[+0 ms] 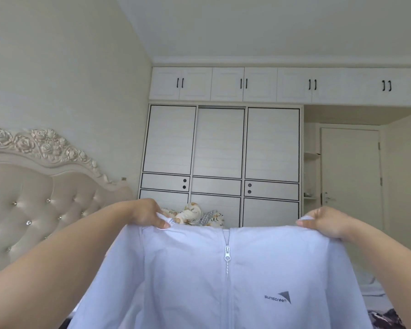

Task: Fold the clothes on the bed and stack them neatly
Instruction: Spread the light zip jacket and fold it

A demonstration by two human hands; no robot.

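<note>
Tufted cream headboard (33, 198) at nine o'clock, carved roses along its top edge, studded with small shiny buttons. Left hand (147, 213) just right of it, fingers curled over and thumb pinching one shoulder of jacket (199, 281). Pale lilac jacket held up and spread flat across six o'clock, front toward camera, filling lower middle of view. Zip (227, 254) down centre, pull hanging near collar; small grey "sunscreen" logo (279, 298) with triangle at five o'clock on chest. Bundle of patterned cream clothes (195, 216) peeking over jacket's top edge, between both hands, near centre. White wardrobe (221, 150) behind at twelve o'clock, black-trimmed sliding panels below, row of upper cupboards with black handles above. Right hand (323, 224) at three o'clock, gripping other shoulder of jacket, fabric bunched under curled fingers. Closed white door (351, 176) farther right, lever handle on its left side. Dark patterned fabric (384, 317) at bottom right corner, too little showing to identify.
</note>
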